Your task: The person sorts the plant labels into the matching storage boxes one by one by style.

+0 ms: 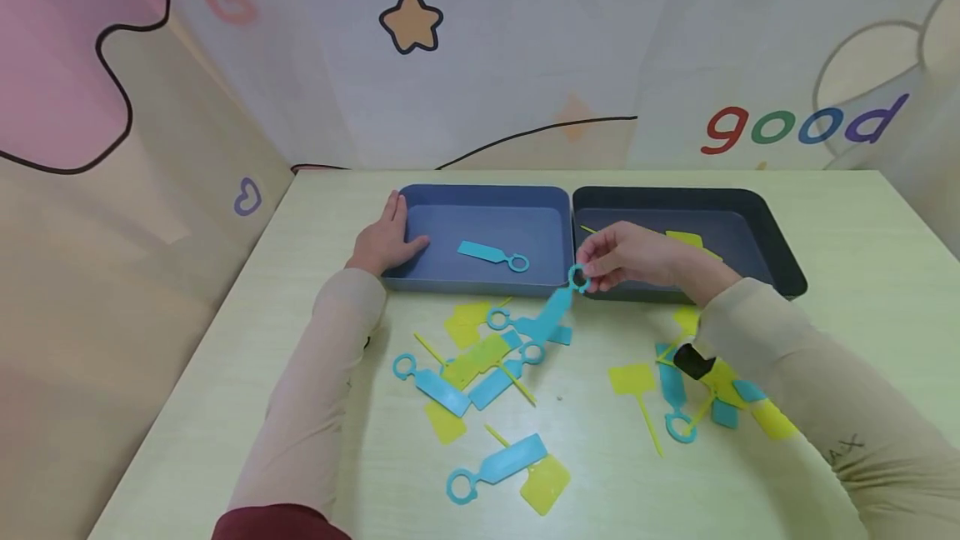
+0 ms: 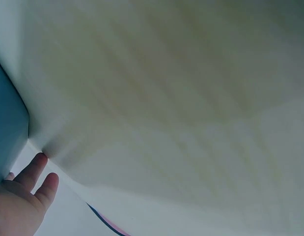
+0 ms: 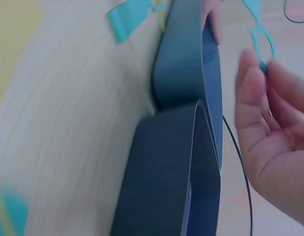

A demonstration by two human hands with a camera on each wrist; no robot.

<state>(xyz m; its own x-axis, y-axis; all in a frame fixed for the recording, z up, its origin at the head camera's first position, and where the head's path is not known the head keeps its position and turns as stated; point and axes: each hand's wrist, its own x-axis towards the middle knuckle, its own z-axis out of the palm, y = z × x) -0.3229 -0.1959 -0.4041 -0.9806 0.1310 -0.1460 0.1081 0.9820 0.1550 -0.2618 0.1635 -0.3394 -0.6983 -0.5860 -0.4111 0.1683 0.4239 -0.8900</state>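
Note:
My right hand [image 1: 626, 258] pinches a blue plastic tag [image 1: 557, 311] by its ring, and the tag's flat blade hangs down to the left over the front edge of the trays. In the right wrist view, thumb and finger meet on the ring [image 3: 263, 49]. My left hand [image 1: 385, 238] rests on the left rim of the blue tray [image 1: 480, 283], fingers straight and thumb reaching over the inside. Inside that tray lies one blue tag [image 1: 487, 253]. The dark tray [image 1: 783, 261] beside it holds yellow paddle-shaped pieces [image 1: 684, 237], partly hidden behind my right hand.
Yellow pieces and blue tags lie mixed in a pile [image 1: 480, 361] in front of the blue tray. Nearer me lie a blue tag [image 1: 502, 463] and a yellow piece [image 1: 546, 486]. Another mixed group [image 1: 672, 386] lies partly under my right forearm. A printed cloth [image 1: 510, 65] stands behind the table.

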